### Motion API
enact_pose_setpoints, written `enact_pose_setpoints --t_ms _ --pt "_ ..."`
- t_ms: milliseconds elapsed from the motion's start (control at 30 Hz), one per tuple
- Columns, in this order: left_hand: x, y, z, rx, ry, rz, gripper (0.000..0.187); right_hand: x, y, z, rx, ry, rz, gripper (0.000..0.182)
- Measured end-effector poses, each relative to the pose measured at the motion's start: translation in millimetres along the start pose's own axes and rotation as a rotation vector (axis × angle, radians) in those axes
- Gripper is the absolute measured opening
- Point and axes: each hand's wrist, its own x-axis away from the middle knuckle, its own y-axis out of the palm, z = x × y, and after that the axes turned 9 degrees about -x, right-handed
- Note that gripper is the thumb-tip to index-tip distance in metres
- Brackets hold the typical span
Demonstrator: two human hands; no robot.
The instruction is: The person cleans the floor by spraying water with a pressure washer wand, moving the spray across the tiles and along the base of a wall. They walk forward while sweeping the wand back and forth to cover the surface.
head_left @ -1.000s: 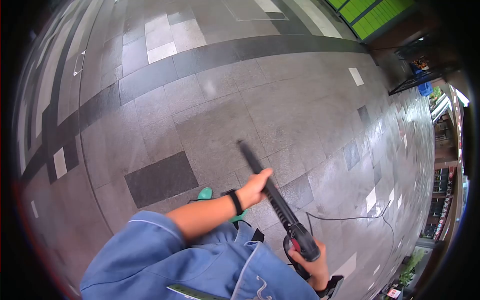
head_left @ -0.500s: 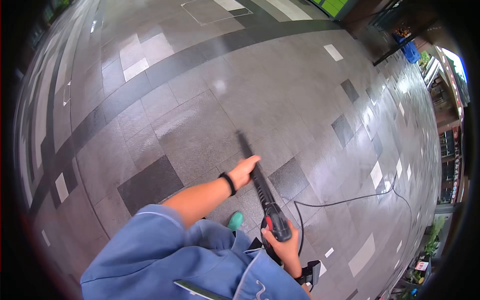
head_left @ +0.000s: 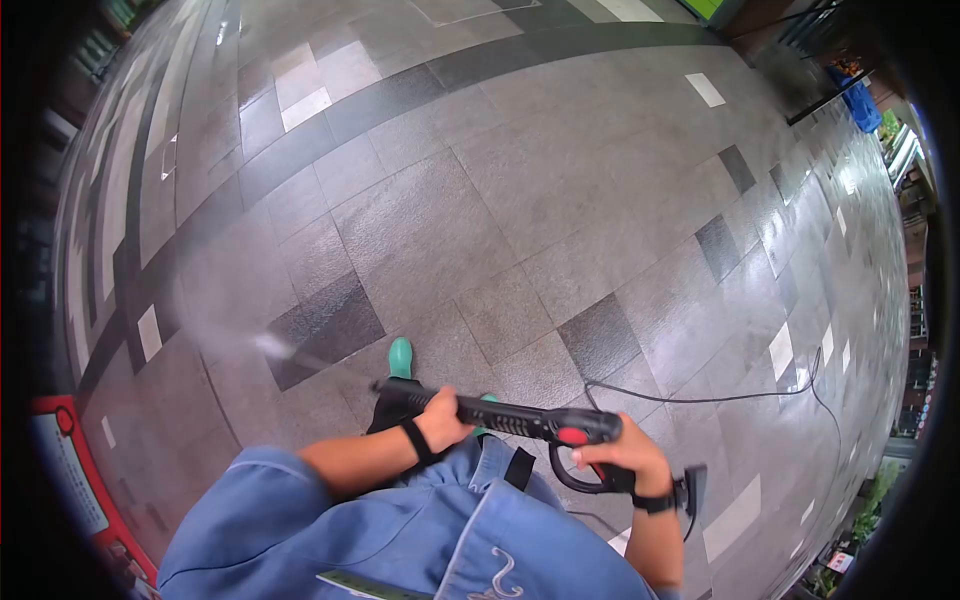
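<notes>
A black pressure washer gun [head_left: 520, 420] with a red part on its side lies across my front, its nozzle pointing left. From the nozzle a white spray [head_left: 265, 345] fans out toward the paving. My left hand [head_left: 443, 420] is wrapped round the barrel, a black band on that wrist. At the rear, my right hand [head_left: 632, 455] grips the handle, with the thumb and fingers near the trigger guard. A strapped black device [head_left: 690, 490] sits on my right wrist.
Wet grey stone paving [head_left: 480, 200] spreads around me. A dark hose [head_left: 700, 399] runs off to the right across it. My green boot [head_left: 401, 357] shows under the gun. A red-framed sign [head_left: 75, 480] stands at the left edge. A blue covered object [head_left: 858, 103] is at upper right.
The gun has swung from pointing forward to pointing left, both hands staying on it. Spray now shows at the nozzle. A green boot has come into fuller view, and the red-framed sign has appeared.
</notes>
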Motion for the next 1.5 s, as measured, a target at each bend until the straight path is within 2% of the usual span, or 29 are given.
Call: enact_pose_setpoints --t_ms 67,133,167,233,267,300,367,400,500,600,633,667,733,767,800,833,867,900,967,1000,1033,1067,1100,1167,1233,1267,1300,1367,1500 --pt "29 -2 -4 0.105 0.029 0.048 0.02 -7 -1 2 -0.046 0.021 -0.047 0.034" --pt "15 9 2 0.103 0.036 0.055 0.02 1 4 8 -0.088 -0.028 -0.013 0.031" --pt "0 11 -5 0.091 0.038 0.067 0.021 18 10 11 -0.048 -0.056 0.065 0.033" --pt "-48 36 -20 -0.138 0.091 -0.05 0.023 57 29 48 -0.136 -0.156 0.4 0.034" --pt "-37 70 -32 -0.235 0.178 -0.068 0.02 75 42 57 -0.083 -0.237 0.513 0.035" --pt "-32 97 -45 -0.386 0.214 -0.174 0.021 91 58 61 -0.027 -0.314 0.618 0.035" --pt "-22 150 -71 -0.611 0.177 -0.413 0.019 115 96 66 0.176 -0.178 0.961 0.037" --pt "-20 172 -91 -0.673 0.17 -0.525 0.019 118 105 71 0.198 -0.183 1.079 0.037" --pt "3 219 -145 -0.801 0.058 -0.827 0.024 132 117 85 0.204 -0.229 1.25 0.037" --pt "15 224 -185 -0.853 -0.034 -0.806 0.03 153 123 93 0.204 -0.221 1.325 0.037" --pt "13 218 -188 -0.868 -0.043 -0.783 0.032 160 122 95 0.199 -0.222 1.322 0.037" --pt "20 209 -186 -0.827 0.013 -0.635 0.035 165 121 97 0.185 -0.226 1.29 0.037" --pt "1 184 -171 -0.746 0.035 -0.532 0.028 168 111 102 0.159 -0.231 1.16 0.037" --pt "-9 164 -156 -0.693 0.041 -0.519 0.025 163 102 106 0.149 -0.229 1.059 0.036" --pt "-29 141 -140 -0.69 0.135 -0.412 0.02 151 92 111 0.133 -0.223 0.931 0.036" --pt "-49 115 -121 -0.599 0.136 -0.371 0.026 135 80 116 0.118 -0.21 0.781 0.036" --pt "-29 89 -86 -0.545 0.154 -0.239 0.024 113 67 119 0.098 -0.193 0.618 0.036" --pt "-39 55 -63 -0.44 0.2 -0.196 0.024 88 59 118 0.088 -0.183 0.475 0.036" --pt "-36 -13 -18 -0.203 0.272 -0.059 0.022 42 70 67 -0.008 -0.169 0.314 0.032" --pt "-19 -43 0 -0.095 0.253 -0.033 0.019 12 64 61 0.022 -0.129 0.143 0.033" --pt "-3 -68 20 0.011 0.237 -0.013 0.017 -12 72 18 0.142 -0.146 -0.045 0.034" --pt "-4 -98 32 0.102 0.279 -0.046 0.016 -39 78 -5 0.261 -0.222 -0.143 0.034" --pt "20 -104 43 0.245 0.269 -0.014 0.021 -65 85 -17 0.296 -0.369 -0.191 0.034" --pt "62 -99 70 0.363 0.221 -0.02 0.019 -85 101 -66 0.355 -0.28 -0.288 0.034" --pt "68 -86 100 0.347 0.221 -0.06 0.019 -86 116 -96 0.277 -0.135 -0.291 0.035" --pt "68 -81 109 0.329 0.21 -0.081 0.019 -81 124 -97 0.264 -0.24 -0.195 0.03" --pt "25 -87 119 0.249 0.279 -0.145 0.019 -75 125 -93 0.287 -0.185 -0.086 0.03" --pt "32 -35 142 0.041 0.313 -0.065 0.028 -56 136 -81 0.292 -0.312 0.104 0.034" --pt "30 65 167 -0.379 0.321 -0.434 0.027 -32 201 -76 0.346 -0.485 0.662 0.029"
